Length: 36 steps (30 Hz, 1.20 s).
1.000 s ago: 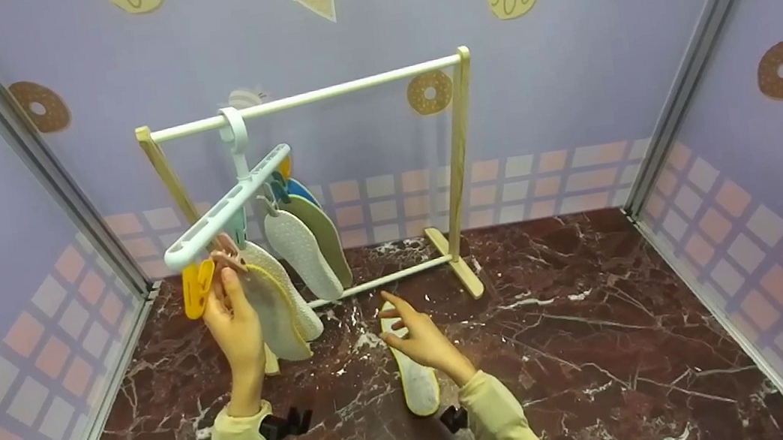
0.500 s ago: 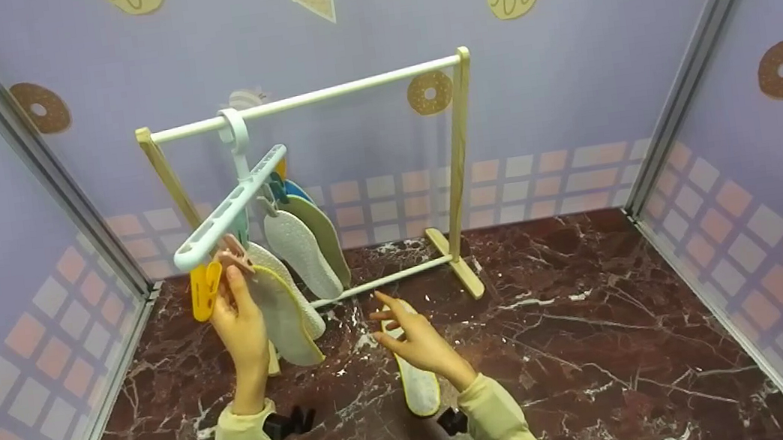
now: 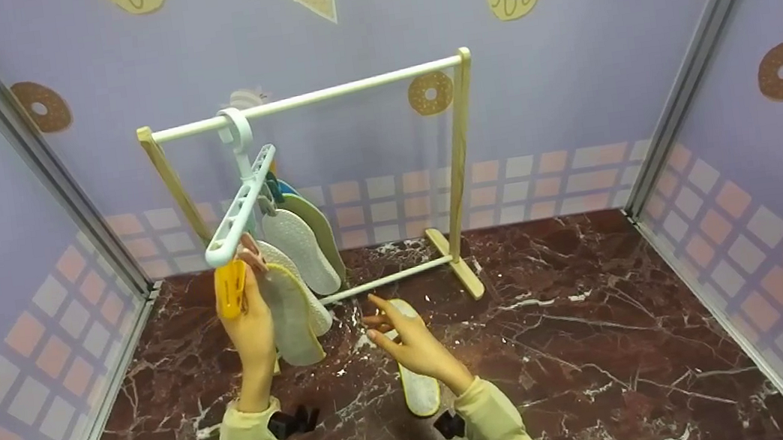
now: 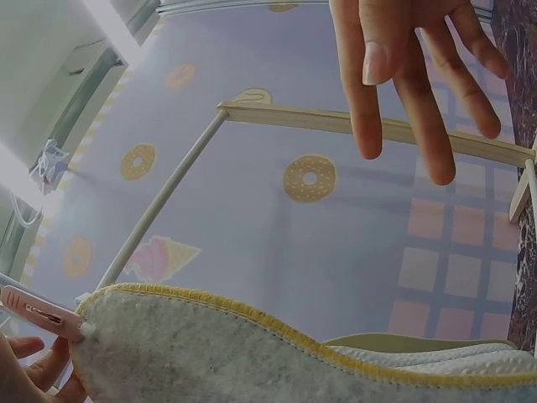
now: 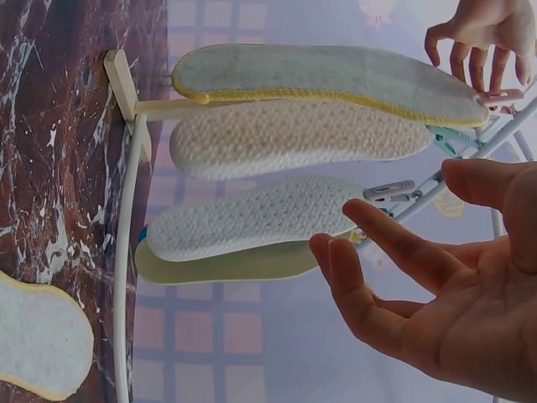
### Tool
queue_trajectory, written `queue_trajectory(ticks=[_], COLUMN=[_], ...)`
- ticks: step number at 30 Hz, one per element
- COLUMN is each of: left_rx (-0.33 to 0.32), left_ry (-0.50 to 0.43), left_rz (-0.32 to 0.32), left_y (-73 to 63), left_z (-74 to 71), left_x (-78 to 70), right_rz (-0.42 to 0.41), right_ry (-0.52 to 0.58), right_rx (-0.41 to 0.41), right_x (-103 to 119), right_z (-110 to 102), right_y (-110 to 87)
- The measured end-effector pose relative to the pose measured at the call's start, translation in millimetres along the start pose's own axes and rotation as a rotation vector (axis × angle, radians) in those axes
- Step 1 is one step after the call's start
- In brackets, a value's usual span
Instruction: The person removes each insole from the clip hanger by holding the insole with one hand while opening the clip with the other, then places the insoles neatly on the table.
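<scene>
My left hand (image 3: 248,337) is up at the near end of the white clip hanger (image 3: 240,221). Its fingers pinch the pink clip (image 4: 42,312), partly hidden in the head view. From that clip hangs a grey insole with yellow edging (image 4: 210,348). In front of the fingers dangles a yellow clip (image 3: 230,289). My right hand (image 3: 415,345) hovers, fingers spread and holding nothing, over another yellow-edged insole (image 3: 422,394) on the table. Behind the grey insole hang a bumpy white insole (image 5: 294,138), a second white one (image 5: 252,220) and an olive one (image 5: 226,262).
The hanger hooks over the top rail (image 3: 344,88) of a wooden-legged rack, whose right foot (image 3: 467,278) stands on the dark marbled table (image 3: 568,356). A thin lower bar (image 3: 384,279) runs along the rack's base. Patterned walls enclose three sides.
The hanger's near end has swung right, with my left hand, the pink clip and its insole moving along. The yellow clip now overlaps my fingers. My right hand has shifted slightly left.
</scene>
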<state>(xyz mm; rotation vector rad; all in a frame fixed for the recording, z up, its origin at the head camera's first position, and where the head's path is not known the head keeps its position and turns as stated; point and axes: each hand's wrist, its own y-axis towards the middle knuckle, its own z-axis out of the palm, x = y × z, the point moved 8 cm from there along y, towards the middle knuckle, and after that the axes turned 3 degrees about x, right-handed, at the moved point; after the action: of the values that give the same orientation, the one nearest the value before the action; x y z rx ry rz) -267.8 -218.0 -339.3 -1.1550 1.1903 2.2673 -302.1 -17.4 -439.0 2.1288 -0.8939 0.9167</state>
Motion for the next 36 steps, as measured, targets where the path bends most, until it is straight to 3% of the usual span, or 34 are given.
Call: queue_trajectory(ticks=[7,13,20,28,32,36], left_rx=[0.050,0.065,0.071,0.074,0.082,0.111], left_ry=[0.020,0.149,0.238,0.367,0.381,0.325], left_rz=[0.086,0.063,0.018,0.065,0.089,0.155], left_y=[0.1,-0.5,-1.8,-6.5,-7.6,-8.4], left_z=[6.7,9.6,10.5,10.1,11.1,13.9], left_x=[-7.5,-8.5,-8.1,-10.1,-12.1,-15.0], right_rz=[-0.007,-0.045,-0.069,-0.100,-0.126,-0.123], right_ry=[0.011,0.065,0.160,0.111,0.103,0.134], right_rx=[0.014,0.009,-0.028,-0.030,-0.031,-0.017], right_x=[30.0,32.5,28.2,32.1,35.5,34.4], right_z=[-4.9,-0.7,5.7,12.8,13.9,17.2], right_y=[-2.9,-0.6,4.2,4.7,5.3,6.7])
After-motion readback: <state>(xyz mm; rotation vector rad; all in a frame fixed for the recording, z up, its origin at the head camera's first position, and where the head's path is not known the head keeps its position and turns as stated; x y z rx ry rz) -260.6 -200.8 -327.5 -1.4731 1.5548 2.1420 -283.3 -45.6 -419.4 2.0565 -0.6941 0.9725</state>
